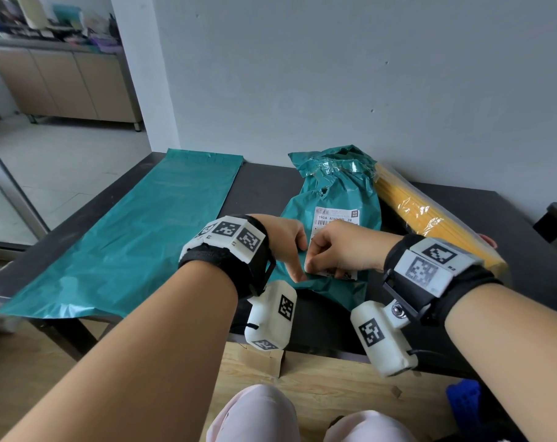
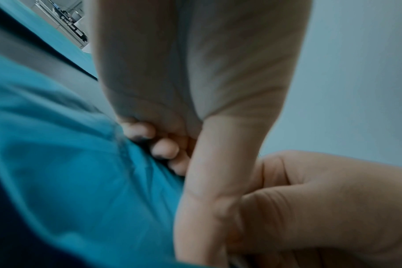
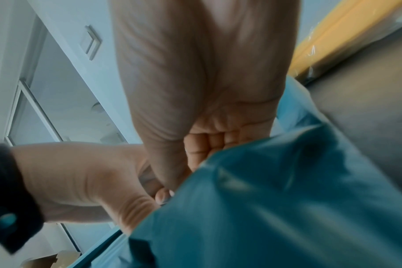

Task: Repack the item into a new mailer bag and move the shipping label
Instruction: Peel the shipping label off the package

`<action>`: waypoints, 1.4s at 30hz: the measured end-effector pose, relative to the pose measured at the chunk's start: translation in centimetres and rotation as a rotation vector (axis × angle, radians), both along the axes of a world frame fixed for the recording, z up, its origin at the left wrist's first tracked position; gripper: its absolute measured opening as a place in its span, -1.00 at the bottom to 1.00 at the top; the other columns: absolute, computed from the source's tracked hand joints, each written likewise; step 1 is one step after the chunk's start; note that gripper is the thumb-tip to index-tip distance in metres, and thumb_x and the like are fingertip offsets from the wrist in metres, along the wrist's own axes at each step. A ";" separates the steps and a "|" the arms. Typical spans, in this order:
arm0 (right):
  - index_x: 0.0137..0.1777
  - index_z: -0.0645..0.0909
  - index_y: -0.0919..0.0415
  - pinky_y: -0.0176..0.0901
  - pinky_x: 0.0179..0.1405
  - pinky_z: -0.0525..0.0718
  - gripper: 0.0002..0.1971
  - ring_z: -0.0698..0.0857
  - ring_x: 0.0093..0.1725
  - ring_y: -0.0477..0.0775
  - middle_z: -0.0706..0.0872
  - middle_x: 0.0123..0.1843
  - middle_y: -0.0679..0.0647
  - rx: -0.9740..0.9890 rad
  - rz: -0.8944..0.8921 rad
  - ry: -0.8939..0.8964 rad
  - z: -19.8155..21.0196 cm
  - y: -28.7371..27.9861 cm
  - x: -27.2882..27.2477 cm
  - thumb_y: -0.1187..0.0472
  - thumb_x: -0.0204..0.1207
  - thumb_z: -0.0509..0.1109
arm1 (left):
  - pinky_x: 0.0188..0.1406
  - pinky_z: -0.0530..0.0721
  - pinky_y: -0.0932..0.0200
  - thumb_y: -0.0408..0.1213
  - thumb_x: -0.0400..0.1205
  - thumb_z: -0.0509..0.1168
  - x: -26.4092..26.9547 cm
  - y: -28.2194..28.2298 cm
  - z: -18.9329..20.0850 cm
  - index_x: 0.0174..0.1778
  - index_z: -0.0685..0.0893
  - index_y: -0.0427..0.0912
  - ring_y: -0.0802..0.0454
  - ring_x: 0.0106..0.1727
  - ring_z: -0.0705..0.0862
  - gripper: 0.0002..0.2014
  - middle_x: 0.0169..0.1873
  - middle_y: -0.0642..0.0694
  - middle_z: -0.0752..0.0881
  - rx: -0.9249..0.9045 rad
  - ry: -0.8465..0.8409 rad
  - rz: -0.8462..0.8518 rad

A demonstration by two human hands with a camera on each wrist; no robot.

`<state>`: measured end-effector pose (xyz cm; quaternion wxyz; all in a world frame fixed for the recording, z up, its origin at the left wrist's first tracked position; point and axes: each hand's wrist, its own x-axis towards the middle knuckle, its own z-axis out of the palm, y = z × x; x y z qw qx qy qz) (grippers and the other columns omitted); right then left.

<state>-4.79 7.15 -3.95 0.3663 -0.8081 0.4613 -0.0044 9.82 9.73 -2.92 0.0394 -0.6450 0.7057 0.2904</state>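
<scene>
The crumpled old teal mailer bag (image 1: 337, 189) lies at the middle of the dark table (image 1: 261, 193), with the white shipping label (image 1: 336, 218) stuck on top. My right hand (image 1: 337, 253) is curled over the label's near part and pinches its lower left corner. My left hand (image 1: 291, 253) sits beside it, its curled fingers (image 2: 163, 148) holding the bag just left of that corner. A flat new teal mailer (image 1: 136, 237) lies on the left. The yellow item (image 1: 430, 218) in clear wrap lies to the right of the old bag.
A grey wall (image 1: 366, 74) stands right behind the table. Cardboard pieces (image 1: 261, 358) lie on the wooden floor below the table's front edge, and a blue object (image 1: 465, 400) is at the lower right. Cabinets (image 1: 63, 81) stand far off at the left.
</scene>
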 end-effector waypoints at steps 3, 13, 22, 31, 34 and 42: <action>-0.13 0.75 0.37 0.27 -0.08 0.76 -0.81 0.70 -0.35 0.04 0.74 -0.32 0.17 -0.002 0.003 0.007 -0.1 -0.2 0.0 0.21 0.40 0.50 | -0.03 0.47 0.20 -0.12 0.40 0.58 0.0 0.0 0.0 0.13 0.46 0.01 0.15 -0.18 0.50 -0.50 -0.13 0.11 0.51 0.004 -0.007 0.000; -0.14 0.77 0.38 0.19 -0.17 0.78 -0.82 0.70 -0.38 0.09 0.80 -0.17 0.38 -0.012 -0.016 0.033 0.1 -0.3 0.2 0.24 0.38 0.48 | -0.04 0.45 0.22 -0.11 0.41 0.56 0.0 0.2 0.0 0.28 0.45 -0.04 0.10 -0.11 0.50 -0.42 -0.07 0.09 0.51 -0.013 -0.019 0.007; -0.20 0.70 0.25 -0.35 -0.64 0.57 -0.97 0.62 -0.63 -0.19 0.72 -0.39 0.10 0.016 -0.060 -0.028 0.0 -0.3 -0.2 0.31 0.45 0.48 | 0.03 0.49 0.19 -0.08 0.39 0.58 0.2 0.0 -0.2 0.19 0.43 0.01 0.08 -0.06 0.52 -0.45 -0.06 0.10 0.51 -0.009 -0.012 0.019; -0.07 0.73 0.28 -0.29 -0.43 0.68 -0.69 0.69 -0.40 -0.08 0.75 -0.30 0.09 0.050 -0.047 -0.039 0.2 -0.4 -1.3 0.00 0.44 0.54 | 0.03 0.53 0.18 -0.10 0.38 0.58 0.2 -0.2 -0.4 0.17 0.43 0.03 0.12 -0.13 0.51 -0.45 -0.11 0.11 0.51 0.000 -0.001 0.029; -0.14 0.73 0.24 -0.28 -0.39 0.67 -0.76 0.66 -0.36 -0.07 0.72 -0.31 0.07 0.049 -0.008 -0.030 0.2 -0.2 -1.5 0.08 0.36 0.61 | -0.03 0.50 0.19 -0.11 0.37 0.58 0.2 -0.2 -0.4 0.17 0.43 0.04 0.15 -0.19 0.49 -0.45 -0.15 0.12 0.50 0.001 -0.002 0.027; -0.17 0.74 0.20 -0.36 -0.50 0.60 -0.84 0.61 -0.42 -0.11 0.69 -0.32 0.08 -0.004 -0.006 -0.020 -0.1 0.2 -1.3 0.14 0.36 0.61 | 0.18 0.60 0.13 0.17 0.28 0.57 -0.2 0.1 -0.5 0.21 0.44 0.05 0.10 -0.03 0.59 -0.32 0.02 0.09 0.58 -0.021 -0.064 0.028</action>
